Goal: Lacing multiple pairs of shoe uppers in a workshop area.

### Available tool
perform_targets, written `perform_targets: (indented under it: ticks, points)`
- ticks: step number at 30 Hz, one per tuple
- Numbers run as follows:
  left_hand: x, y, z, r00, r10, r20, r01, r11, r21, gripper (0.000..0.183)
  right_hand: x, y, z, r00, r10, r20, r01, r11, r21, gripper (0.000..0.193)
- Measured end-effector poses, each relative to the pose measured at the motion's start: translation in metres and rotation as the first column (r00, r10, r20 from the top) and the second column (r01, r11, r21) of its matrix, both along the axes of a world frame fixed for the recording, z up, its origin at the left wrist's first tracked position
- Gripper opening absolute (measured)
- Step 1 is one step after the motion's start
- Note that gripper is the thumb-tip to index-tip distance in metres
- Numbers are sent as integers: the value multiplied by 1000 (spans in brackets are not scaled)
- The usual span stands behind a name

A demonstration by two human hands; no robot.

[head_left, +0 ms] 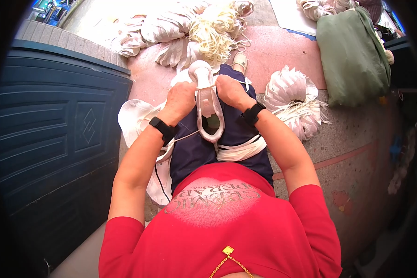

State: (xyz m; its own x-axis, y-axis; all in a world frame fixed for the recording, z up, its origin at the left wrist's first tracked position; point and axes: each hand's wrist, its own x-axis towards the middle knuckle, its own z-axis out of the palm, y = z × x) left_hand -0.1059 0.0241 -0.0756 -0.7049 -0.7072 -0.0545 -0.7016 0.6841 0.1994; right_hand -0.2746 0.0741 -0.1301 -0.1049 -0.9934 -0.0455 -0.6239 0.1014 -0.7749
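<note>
A pale pink-white shoe upper [210, 106] lies lengthwise over my lap, its oval opening towards me and its rounded end pointing away. My left hand [180, 99] is closed at its left side. On the other side my right hand [232, 94] is closed too, level with the left. A thin pale shoelace [206, 86] runs across the upper between the two fists, and a loose end shows beyond the right hand. My fingertips are mostly hidden. Across my right thigh lies a hank of white laces [241, 152].
Bundled white uppers [169, 28] and a heap of cream laces [213, 37] lie ahead. A ring-shaped bundle of uppers [292, 99] sits on the floor at right, near a green sack [352, 58]. White pieces [134, 116] lie by my left leg, beside a blue panelled door [55, 116].
</note>
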Motion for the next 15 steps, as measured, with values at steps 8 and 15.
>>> perform_targets:
  ticks: [8,15]
  points:
    - [2,-10,-7,996,45,-83,-36,993,109,10,-3,-9,0,980,128,155,-155,972,174,19]
    - [9,-8,-13,926,305,-225,-163,856,490,11,2,8,4,995,60,-84,-68,993,-97,14]
